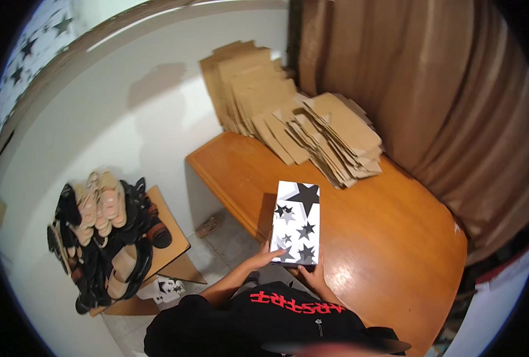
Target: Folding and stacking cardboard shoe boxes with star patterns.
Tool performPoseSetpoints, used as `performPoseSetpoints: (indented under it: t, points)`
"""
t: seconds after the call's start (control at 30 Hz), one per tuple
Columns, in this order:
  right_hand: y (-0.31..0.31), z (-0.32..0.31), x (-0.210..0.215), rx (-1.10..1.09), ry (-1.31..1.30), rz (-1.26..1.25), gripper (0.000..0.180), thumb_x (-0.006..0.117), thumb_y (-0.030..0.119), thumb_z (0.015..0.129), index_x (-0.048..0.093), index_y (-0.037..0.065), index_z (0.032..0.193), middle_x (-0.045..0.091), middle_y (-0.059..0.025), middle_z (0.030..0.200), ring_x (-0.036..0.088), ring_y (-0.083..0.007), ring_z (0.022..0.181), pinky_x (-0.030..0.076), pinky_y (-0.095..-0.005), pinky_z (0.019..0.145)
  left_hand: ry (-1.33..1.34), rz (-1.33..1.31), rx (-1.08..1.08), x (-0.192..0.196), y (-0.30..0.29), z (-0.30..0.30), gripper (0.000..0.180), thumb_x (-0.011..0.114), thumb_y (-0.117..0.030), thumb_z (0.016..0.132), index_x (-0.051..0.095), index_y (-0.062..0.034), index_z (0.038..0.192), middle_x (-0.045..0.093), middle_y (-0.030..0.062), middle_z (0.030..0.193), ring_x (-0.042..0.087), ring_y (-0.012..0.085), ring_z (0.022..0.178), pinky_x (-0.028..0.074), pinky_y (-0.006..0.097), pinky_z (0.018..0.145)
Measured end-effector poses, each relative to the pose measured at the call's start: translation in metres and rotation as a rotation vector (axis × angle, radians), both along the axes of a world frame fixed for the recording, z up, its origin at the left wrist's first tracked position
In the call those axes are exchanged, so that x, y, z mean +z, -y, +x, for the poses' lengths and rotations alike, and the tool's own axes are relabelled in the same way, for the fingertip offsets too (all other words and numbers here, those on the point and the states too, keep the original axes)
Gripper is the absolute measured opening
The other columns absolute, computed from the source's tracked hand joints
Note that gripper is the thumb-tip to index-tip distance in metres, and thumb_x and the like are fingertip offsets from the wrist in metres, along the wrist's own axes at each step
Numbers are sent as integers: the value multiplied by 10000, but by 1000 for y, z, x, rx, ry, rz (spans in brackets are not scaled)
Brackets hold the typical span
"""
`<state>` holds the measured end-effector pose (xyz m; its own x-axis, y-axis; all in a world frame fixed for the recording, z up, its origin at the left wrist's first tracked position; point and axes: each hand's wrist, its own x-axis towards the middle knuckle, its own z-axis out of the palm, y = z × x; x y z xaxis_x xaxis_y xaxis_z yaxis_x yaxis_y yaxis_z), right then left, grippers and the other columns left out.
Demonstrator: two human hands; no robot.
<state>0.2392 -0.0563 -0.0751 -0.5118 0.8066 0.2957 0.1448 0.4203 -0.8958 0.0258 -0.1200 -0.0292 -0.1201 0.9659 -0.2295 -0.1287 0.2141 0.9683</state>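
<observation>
A white shoebox-shaped carton [295, 220] with black and grey stars is at the near edge of the wooden table, its long side pointing away from me. My left hand [268, 256] grips its near left corner, the thumb lying along the top and the other fingers hidden. At the near right corner my right hand [314, 275] holds the box from the end and side, most of its fingers out of sight. Both hands are closed on the box. The lid looks closed, and what is inside cannot be seen.
Flattened brown cardboard pieces [341, 134] are stacked at the far side of the table [389, 238]. A heap of shoes and sandals [107, 238] covers a small stand on the left. Star-printed material [162, 290] lies below it. A brown curtain [407, 71] hangs behind the table.
</observation>
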Motion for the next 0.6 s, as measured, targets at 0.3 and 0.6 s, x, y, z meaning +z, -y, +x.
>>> performPoseSetpoints:
  t: [0.3, 0.6]
  points:
    - [-49, -127, 90, 101, -390, 392, 948, 735, 236, 712, 138, 30, 1419, 252, -257, 1373, 319, -398, 1251, 305, -455, 1004, -252, 497, 150, 113, 12, -85, 1055, 735, -203, 705, -1, -52, 1446, 62, 110, 1501, 71, 211, 1371, 92, 356, 1103]
    - [-126, -294, 267, 294, -782, 652, 885, 714, 341, 752, 200, -49, 1359, 353, -190, 1279, 393, -284, 1184, 303, -398, 995, -1018, 997, 421, 338, 36, -184, 1084, 822, -81, 610, 125, -66, 1441, 204, 133, 1474, 240, 258, 1344, 255, 363, 1066]
